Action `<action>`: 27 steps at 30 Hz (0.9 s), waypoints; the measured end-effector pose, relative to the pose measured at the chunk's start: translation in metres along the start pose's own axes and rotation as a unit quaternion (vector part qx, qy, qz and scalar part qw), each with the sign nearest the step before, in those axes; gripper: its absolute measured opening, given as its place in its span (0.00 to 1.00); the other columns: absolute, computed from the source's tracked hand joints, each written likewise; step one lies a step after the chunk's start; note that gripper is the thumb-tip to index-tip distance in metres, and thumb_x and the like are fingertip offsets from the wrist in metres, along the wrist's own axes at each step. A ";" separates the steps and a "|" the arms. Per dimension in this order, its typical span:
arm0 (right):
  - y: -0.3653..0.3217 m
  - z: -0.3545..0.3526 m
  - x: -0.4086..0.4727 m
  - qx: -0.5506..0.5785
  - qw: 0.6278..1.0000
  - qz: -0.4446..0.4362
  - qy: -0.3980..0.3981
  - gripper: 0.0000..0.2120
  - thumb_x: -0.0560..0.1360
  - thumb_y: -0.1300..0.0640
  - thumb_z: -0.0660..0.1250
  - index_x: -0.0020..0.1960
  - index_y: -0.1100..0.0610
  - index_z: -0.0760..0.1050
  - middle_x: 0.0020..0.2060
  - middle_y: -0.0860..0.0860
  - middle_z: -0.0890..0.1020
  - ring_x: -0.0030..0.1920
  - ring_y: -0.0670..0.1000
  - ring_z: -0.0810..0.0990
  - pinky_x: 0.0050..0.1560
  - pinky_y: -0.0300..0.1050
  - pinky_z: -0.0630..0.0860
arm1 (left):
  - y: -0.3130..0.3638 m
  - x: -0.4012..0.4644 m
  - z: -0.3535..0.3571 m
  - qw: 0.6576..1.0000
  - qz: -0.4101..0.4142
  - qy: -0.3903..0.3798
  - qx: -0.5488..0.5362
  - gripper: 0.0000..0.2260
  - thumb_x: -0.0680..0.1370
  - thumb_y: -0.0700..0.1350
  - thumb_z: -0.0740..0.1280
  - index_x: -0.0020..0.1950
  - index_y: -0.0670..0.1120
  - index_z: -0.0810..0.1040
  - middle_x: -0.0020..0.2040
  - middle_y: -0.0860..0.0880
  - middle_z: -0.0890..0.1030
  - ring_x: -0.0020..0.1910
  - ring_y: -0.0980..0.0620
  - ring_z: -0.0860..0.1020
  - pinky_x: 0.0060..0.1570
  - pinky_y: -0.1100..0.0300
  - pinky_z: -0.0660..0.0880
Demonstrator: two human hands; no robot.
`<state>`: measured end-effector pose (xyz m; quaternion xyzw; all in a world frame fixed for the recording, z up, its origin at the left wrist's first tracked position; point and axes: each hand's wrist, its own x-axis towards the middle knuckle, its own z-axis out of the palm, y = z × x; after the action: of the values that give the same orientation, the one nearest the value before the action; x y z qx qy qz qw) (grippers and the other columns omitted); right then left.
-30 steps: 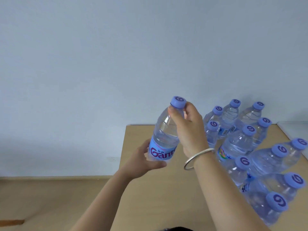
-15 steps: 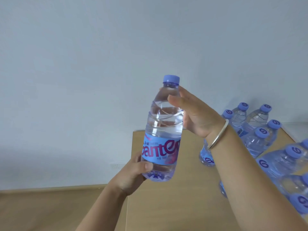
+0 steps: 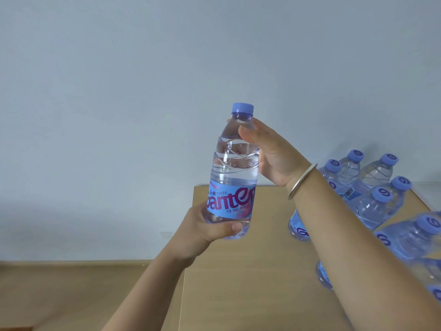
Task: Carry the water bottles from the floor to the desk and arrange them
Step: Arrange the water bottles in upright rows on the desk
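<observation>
A clear water bottle [image 3: 235, 168] with a blue cap and a blue label hangs upright in the air above the left part of the wooden desk [image 3: 250, 271]. My left hand [image 3: 207, 232] grips its base from below. My right hand [image 3: 269, 151], with a silver bangle on the wrist, holds the bottle's shoulder, thumb in front and fingers behind. Several more bottles of the same kind [image 3: 379, 199] stand grouped on the right side of the desk, partly hidden by my right forearm.
A plain pale wall [image 3: 167, 68] stands behind the desk, with a socket [image 3: 167, 234] low on it. The wooden floor [image 3: 71, 295] lies to the left of the desk's edge. Bare desk surface lies left of the bottle group.
The held bottle has risen and turned from tilted to upright. My right hand slid from the cap down to the shoulder. The view has tilted up, so fewer desk bottles show.
</observation>
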<state>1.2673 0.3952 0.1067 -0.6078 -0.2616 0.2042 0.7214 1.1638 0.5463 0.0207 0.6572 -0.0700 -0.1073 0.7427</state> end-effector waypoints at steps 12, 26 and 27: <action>0.030 -0.015 0.019 -0.098 0.993 0.062 0.030 0.11 0.70 0.61 0.71 0.51 0.49 0.79 0.44 0.43 0.82 0.47 0.43 0.79 0.49 0.38 0.73 | -0.043 0.040 -0.035 0.981 -0.043 0.084 0.171 0.18 0.61 0.40 0.80 0.44 0.54 0.77 0.39 0.62 0.83 0.37 0.66 0.80 0.35 0.74 0.73; 0.115 -0.033 0.082 -0.195 0.969 0.090 0.120 0.09 0.69 0.63 0.72 0.48 0.54 0.79 0.36 0.45 0.80 0.37 0.39 0.75 0.46 0.37 0.72 | -0.121 0.127 -0.091 0.932 -0.138 0.209 0.262 0.29 0.57 0.48 0.81 0.52 0.53 0.72 0.43 0.61 0.78 0.43 0.61 0.77 0.37 0.68 0.70; 0.120 -0.033 0.087 -0.197 0.969 0.093 0.119 0.09 0.69 0.63 0.72 0.48 0.54 0.79 0.36 0.45 0.79 0.36 0.38 0.74 0.46 0.37 0.72 | -0.126 0.131 -0.093 0.930 -0.143 0.214 0.262 0.29 0.57 0.49 0.81 0.52 0.52 0.72 0.43 0.61 0.78 0.43 0.59 0.77 0.37 0.67 0.71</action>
<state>1.3587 0.4440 -0.0044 -0.7797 -0.1517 0.1409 0.5909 1.3049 0.5886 -0.1204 0.8389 0.1599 -0.0471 0.5182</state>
